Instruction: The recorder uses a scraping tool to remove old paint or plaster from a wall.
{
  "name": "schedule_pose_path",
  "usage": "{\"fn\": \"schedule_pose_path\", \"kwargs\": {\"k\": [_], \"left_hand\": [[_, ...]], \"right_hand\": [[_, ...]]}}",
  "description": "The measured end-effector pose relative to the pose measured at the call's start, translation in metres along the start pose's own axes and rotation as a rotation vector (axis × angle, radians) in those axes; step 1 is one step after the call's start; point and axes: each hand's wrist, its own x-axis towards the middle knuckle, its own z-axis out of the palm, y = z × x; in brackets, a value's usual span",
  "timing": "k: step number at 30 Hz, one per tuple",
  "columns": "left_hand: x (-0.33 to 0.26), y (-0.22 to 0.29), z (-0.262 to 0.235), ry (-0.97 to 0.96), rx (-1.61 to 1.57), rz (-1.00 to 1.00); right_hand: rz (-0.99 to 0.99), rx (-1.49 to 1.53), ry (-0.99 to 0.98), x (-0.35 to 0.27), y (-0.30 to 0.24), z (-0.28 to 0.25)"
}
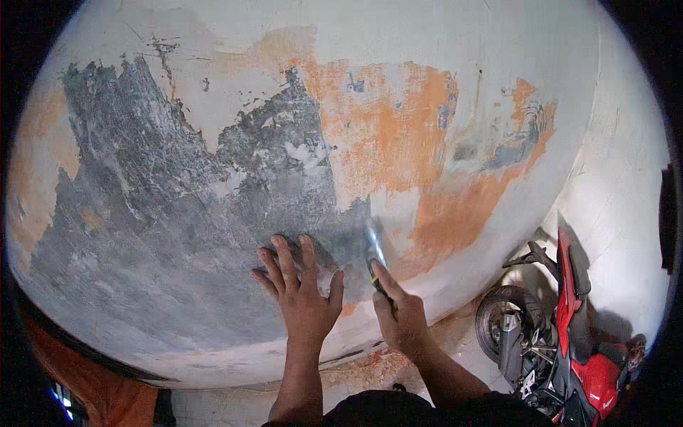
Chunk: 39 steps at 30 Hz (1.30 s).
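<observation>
Left hand (302,288) spread flat on the peeling orange-and-grey plaster wall (213,178); right hand (398,317) grips a thin, stiff metal-bladed scraper (374,249) by its handle; paint likely brittle.

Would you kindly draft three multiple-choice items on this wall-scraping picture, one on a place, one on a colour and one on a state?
1. Where does the motorcycle stand?
A. lower right, by the wall's foot
B. upper left
C. behind the left hand

2. What colour is the old paint layer bared under the pale coat?
A. green
B. orange
C. blue

3. How does the left hand lie?
A. clenched in a fist
B. gripping a brush
C. flat on the wall, fingers spread

Answers:
1 A, it is parked beside the right hand, at the lower right.
2 B, orange patches show around the grey plaster.
3 C, the open palm presses the wall, while the right hand holds the scraper.
</observation>
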Motion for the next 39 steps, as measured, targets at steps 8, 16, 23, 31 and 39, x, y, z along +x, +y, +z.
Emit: {"fn": "schedule_pose_path", "kwargs": {"k": [8, 16, 23, 31, 39], "left_hand": [[-0.003, -0.003, 0.001, 0.013, 0.022, 0.017], [-0.002, 0.001, 0.0, 0.011, 0.016, 0.011], [-0.001, 0.001, -0.003, -0.033, 0.009, -0.018], [-0.001, 0.006, 0.001, 0.02, -0.06, 0.011], [-0.001, 0.004, -0.001, 0.021, -0.069, -0.013]], "right_hand": [[0.148, 0.06, -0.12, 0.008, -0.036, -0.027], [0.045, -0.04, -0.04, -0.001, 0.004, -0.015], [0.053, -0.03, -0.054, 0.009, 0.0, -0.013], [0.186, -0.049, -0.103, -0.008, 0.005, -0.017], [0.05, 0.031, -0.014, 0.016, -0.016, -0.021]]}}
